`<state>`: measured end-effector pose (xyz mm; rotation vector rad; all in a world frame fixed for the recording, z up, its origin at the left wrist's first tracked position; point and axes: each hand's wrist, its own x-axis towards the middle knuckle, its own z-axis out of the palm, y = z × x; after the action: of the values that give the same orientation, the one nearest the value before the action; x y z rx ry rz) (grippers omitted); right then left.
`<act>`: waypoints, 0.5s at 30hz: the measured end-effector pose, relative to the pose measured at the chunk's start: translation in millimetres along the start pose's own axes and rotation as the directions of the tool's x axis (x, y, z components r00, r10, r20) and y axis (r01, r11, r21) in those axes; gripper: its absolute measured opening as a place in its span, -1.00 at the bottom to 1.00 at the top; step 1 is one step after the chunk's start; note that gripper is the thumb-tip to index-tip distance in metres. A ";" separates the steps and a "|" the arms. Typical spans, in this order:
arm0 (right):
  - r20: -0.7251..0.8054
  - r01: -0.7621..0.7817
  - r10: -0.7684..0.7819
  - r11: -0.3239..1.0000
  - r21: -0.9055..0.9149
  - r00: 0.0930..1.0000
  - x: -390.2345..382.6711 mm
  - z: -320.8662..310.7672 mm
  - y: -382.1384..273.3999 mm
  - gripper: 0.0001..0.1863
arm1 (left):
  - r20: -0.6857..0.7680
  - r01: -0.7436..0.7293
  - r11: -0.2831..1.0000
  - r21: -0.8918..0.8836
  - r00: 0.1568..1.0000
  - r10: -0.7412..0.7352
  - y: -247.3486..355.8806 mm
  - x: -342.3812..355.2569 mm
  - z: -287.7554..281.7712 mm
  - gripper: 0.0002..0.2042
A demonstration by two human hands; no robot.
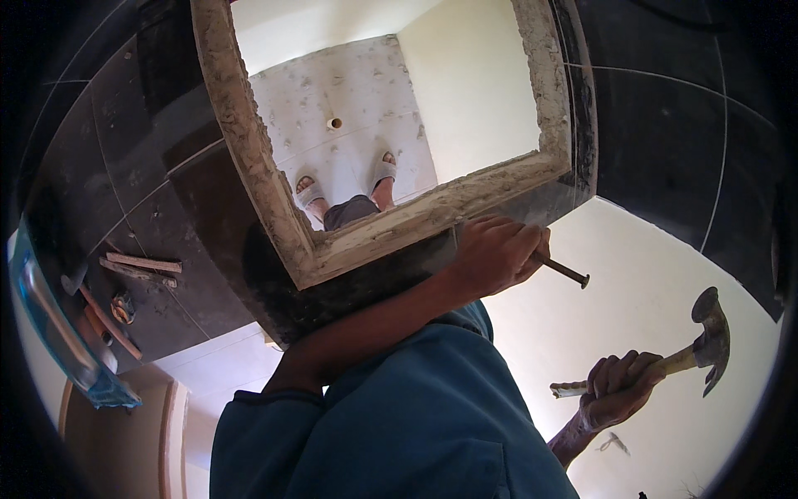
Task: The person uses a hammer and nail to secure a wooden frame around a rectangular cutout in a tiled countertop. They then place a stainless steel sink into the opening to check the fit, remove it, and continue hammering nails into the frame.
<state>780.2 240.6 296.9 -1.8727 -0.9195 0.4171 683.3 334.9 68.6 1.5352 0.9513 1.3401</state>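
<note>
The dark metal rod (567, 272) with a flat head, clasped in the curled fingers of the left hand (501, 254) near the rough grey mortar frame (432, 209), could slip, or these fingers be struck, if the yellow-handled steel claw hammer (708, 345), tightly wrapped by the right hand's (619, 389) fingers, lands off-centre.

The left hand (499, 252) grips a metal rod (567, 271) at the counter's (332, 305) near edge, beside a rough-rimmed hole (432, 210), the flared end pointing outward. Beyond that edge, to the right, the right hand (619, 389) holds a hammer (711, 343) by the handle. Through the hole show two sandalled feet (384, 171). Toward the counter's left edge lie wood strips (148, 264).
</note>
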 end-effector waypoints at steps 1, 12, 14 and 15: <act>0.023 0.006 -0.006 1.000 -0.001 1.000 0.6 -1.0 -0.6 -0.55 | 0.003 0.031 0.999 0.014 1.000 -0.031 0.1 0.0 0.3 -0.85; 0.159 0.151 -0.174 0.978 0.147 0.972 -6.1 -8.0 -2.6 -0.66 | -0.063 0.097 0.993 -0.063 0.993 -0.101 1.5 10.5 -10.5 -0.73; 0.163 0.074 -0.073 0.997 0.001 0.984 -24.2 -6.5 14.9 -0.69 | -0.054 0.061 0.997 -0.054 0.996 -0.064 1.5 9.0 -8.9 -0.70; 0.173 -0.018 0.053 0.981 -0.195 0.983 -34.0 -5.3 22.8 -0.69 | -0.042 0.062 0.996 -0.060 0.997 -0.065 -0.3 7.1 -5.7 -0.70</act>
<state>770.8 206.4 275.9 -2.0554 -1.0789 0.5402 678.6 342.4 71.0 1.4253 0.9713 1.3499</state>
